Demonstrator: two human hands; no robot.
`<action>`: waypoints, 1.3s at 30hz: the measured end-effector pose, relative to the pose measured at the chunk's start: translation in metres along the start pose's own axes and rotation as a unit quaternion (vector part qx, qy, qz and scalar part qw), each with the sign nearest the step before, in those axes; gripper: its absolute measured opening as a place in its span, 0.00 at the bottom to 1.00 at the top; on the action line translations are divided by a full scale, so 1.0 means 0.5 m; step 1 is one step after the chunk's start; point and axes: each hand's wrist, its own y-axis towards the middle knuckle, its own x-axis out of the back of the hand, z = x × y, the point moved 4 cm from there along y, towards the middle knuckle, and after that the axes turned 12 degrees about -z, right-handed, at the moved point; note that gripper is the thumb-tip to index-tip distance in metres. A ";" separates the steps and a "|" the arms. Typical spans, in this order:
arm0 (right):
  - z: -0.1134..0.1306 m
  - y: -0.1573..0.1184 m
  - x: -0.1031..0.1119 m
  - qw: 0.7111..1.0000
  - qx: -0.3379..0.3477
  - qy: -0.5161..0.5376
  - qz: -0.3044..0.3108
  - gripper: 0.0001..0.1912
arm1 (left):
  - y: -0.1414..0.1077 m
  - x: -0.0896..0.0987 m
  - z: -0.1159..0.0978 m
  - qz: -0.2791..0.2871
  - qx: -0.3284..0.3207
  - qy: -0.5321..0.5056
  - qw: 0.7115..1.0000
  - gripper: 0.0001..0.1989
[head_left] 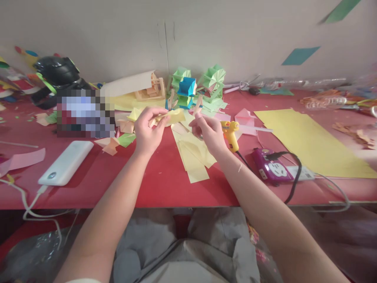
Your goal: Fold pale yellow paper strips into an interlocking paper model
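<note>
My left hand (149,131) pinches a small yellow paper piece (176,116) between thumb and fingers, above the red table. In my right hand (208,131) a short, flat wooden stick (198,103) points up from the closed fingertips. Below and between the hands lie several pale yellow paper strips (196,161), overlapping. A yellow hot glue gun (231,135), partly behind my right hand, has a glue stick (255,128) sticking out of it. Just beyond the hands stand a blue folded-paper piece (186,86) and green pleated-paper pieces (214,78).
A purple power strip (272,165) with a black cable sits at right, beside a large yellow sheet (315,145). A white power bank (66,163) and a black bag-like object (55,74) lie left. A small wooden frame (157,89) is near the wall.
</note>
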 end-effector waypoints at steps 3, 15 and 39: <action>-0.006 -0.006 -0.017 0.991 -0.079 0.060 0.089 0.29 | -0.009 -0.016 -0.010 0.091 -0.052 -0.002 0.994 0.03; -0.024 -0.002 -0.021 0.994 -0.056 0.010 0.091 0.17 | -0.023 -0.033 -0.009 0.213 -0.050 0.043 0.975 0.08; -0.011 -0.017 -0.023 0.973 0.083 -0.137 0.166 0.26 | -0.012 -0.022 0.006 0.259 0.013 0.012 0.966 0.05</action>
